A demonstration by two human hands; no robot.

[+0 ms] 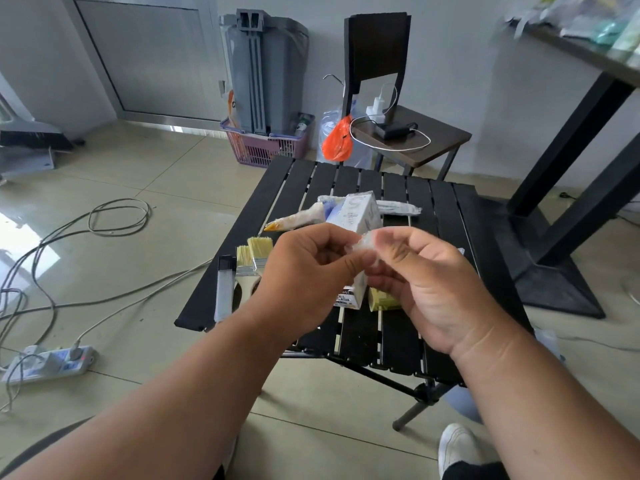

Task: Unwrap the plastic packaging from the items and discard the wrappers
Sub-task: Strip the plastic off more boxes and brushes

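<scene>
Above the black slatted worktop (pixel 450 216), left hand (pixel 304 275) and right hand (pixel 433 282) raised together, fingertips meeting on a scrap of clear wrapper (pixel 363 245). Left thumb and forefinger curled, pinching wrapper at its left edge; right fingers curled, pinching it from the right. Wrapper crumpled, blurred, held clear of the worktop.

Behind the hands: white box (pixel 356 213) tilted on the worktop; wrapped items (pixel 304 218) lying beside and behind it, still in plastic. Below the hands: small white carton (pixel 351 296) and yellow item (pixel 381 301), partly hidden; whether touched by either hand cannot be told. Left part of worktop: two brushes (pixel 254 258) with pale bristles, side by side, and a long narrow pack (pixel 223 289) just left of them.

On the floor, left: cables (pixel 104 223) and power strip (pixel 52 363). Beyond the worktop: grey bin (pixel 273 71) in a purple basket (pixel 273 147), chair (pixel 377 53) with an orange bag (pixel 337 138) hanging at its side.
</scene>
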